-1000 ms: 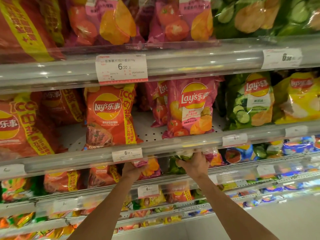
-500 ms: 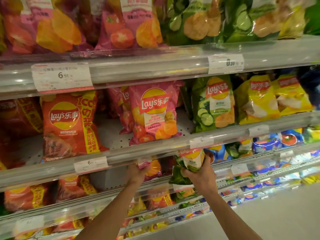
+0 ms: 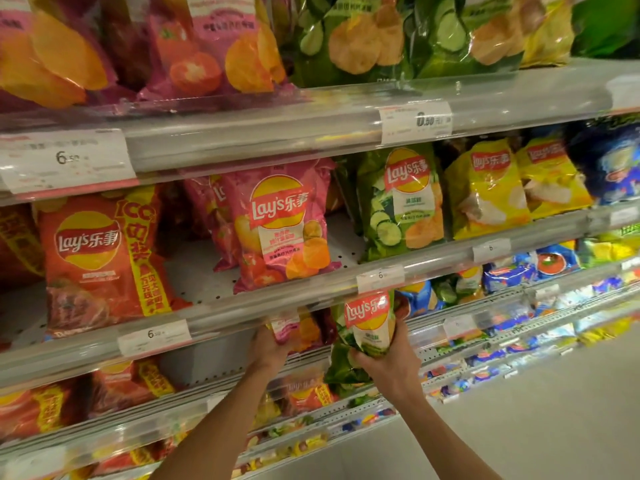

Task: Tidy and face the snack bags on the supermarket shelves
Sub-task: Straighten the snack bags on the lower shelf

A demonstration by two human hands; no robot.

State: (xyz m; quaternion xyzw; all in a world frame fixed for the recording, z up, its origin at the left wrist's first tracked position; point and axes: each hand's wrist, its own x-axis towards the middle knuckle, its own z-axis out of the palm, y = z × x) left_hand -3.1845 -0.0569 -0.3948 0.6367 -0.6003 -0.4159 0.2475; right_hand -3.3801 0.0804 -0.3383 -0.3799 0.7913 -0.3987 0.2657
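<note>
Scene: supermarket shelves stacked in tiers, seen from the head camera looking forward and down, all filled with crisp bags.
Right hand (image 3: pixel 389 367): fingers curled round the lower half of a green bag (image 3: pixel 369 323), holding it upright with its logo facing out, just below the front edge of the middle shelf (image 3: pixel 207 315).
Green bag: in front of the lower shelf (image 3: pixel 446 336), its top just under a price tag (image 3: pixel 380 278) on the middle shelf's front rail; more green packaging hangs below the hand.
Left hand (image 3: pixel 268 351): reaching under the middle shelf's front edge, fingers gripping the bottom of a pink bag (image 3: pixel 294 329) that stands on the lower shelf, just left of the green bag.
Middle shelf, left to right: an orange bag (image 3: pixel 100 261) at the front edge, a bare stretch of shelf, a pink bag (image 3: pixel 280 225) standing upright with another behind it, a cucumber bag (image 3: pixel 401 202), two yellow bags (image 3: pixel 485 190), then a blue bag at the right edge.
Top shelf (image 3: pixel 311 129): pink tomato bags at left, green cucumber bags at right, with a white price label (image 3: pixel 65 161) on its front rail.
Lower shelves: orange bags at left, blue and mixed packs to the right, blurred.
Floor (image 3: pixel 554 410): pale, at the lower right.
</note>
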